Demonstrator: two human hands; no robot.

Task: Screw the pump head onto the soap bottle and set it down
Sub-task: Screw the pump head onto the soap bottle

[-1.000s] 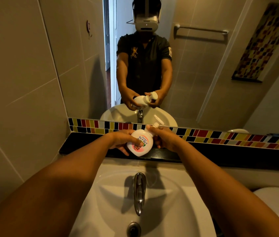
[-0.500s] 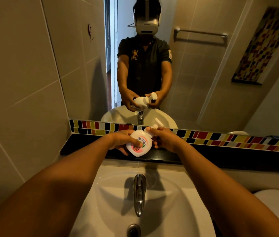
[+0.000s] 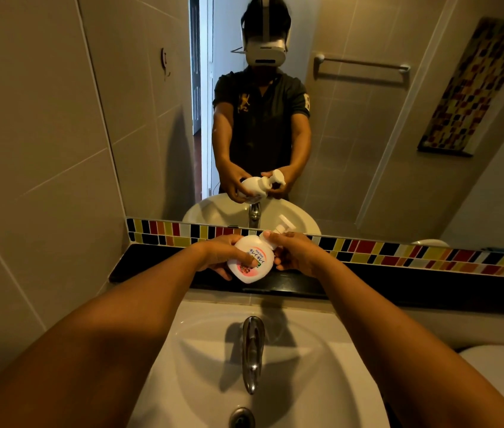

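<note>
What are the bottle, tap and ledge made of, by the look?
Bottle: likely opaque white plastic, smooth with a soft sheen and a printed label. Tap: metal, probably chromed, since it shows bright mirror-like highlights. Ledge: glossy black stone or tile, with faint reflections; which one cannot be told.

Dim warm light; faucet [image 3: 253, 353] shadow on sink [image 3: 321, 381]; wide-angle bending at edges.

Both arms outstretched, left hand [image 3: 223, 254] cupped, right hand [image 3: 298, 253] with fingers [image 3: 278, 260] curled
</note>
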